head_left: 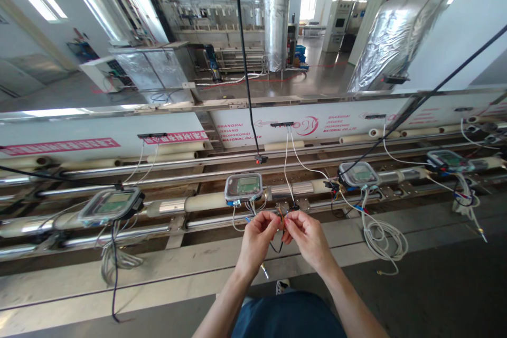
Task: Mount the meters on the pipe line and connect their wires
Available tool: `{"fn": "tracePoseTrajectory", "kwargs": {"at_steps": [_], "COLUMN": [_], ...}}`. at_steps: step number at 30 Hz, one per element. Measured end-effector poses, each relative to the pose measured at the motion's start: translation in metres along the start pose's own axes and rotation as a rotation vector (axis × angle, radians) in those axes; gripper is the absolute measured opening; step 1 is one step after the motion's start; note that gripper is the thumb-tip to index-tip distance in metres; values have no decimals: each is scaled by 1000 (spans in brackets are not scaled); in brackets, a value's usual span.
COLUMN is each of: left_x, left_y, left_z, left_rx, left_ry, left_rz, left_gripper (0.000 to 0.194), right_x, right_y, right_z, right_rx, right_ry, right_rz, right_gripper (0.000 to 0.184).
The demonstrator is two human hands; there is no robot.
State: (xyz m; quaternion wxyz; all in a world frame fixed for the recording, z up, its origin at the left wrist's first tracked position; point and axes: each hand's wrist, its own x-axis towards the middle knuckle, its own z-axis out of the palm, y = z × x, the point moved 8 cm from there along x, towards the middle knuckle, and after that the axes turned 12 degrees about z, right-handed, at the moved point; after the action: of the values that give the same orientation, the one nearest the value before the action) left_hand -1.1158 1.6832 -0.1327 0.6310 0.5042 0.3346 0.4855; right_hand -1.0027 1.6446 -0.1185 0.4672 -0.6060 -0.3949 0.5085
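My left hand [259,235] and my right hand [308,236] meet over the front rail, each with thumb and fingers pinched. Between them are thin orange-brown wires [281,212], part of a dark cable whose black length [277,249] loops below my hands. Just behind sits a clear-lidded meter box [243,188] with a green circuit board, mounted on a pipe [209,201]. White and grey leads hang from its underside, near my left hand. A white cable [285,169] runs from a black strip down to a dark connector just behind my fingertips.
More meter boxes stand along the pipe, one at left [112,204] and others at right [358,174]. Coiled white cable [383,240] hangs over the metal ledge [190,266]. A black cable [247,74] dangles from above, ending in a small connector. Steel rails run crosswise.
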Motion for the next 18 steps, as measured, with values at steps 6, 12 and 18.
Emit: {"fn": "tracePoseTrajectory", "kwargs": {"at_steps": [6,12,18], "left_x": [2,5,6], "left_y": [1,2,2], "left_z": [0,-4,-6], "left_rx": [19,29,77], "left_ry": [-27,22,71], "left_rz": [-7,-15,-6], "left_gripper": [28,27,25], "right_x": [2,4,7], "right_y": [-1,1,3], "right_z": [5,5,1], "right_rx": [-49,-110,-69], "right_ry": [-66,-25,45], "right_rz": [-8,-13,-16], "right_gripper": [27,26,28]}}
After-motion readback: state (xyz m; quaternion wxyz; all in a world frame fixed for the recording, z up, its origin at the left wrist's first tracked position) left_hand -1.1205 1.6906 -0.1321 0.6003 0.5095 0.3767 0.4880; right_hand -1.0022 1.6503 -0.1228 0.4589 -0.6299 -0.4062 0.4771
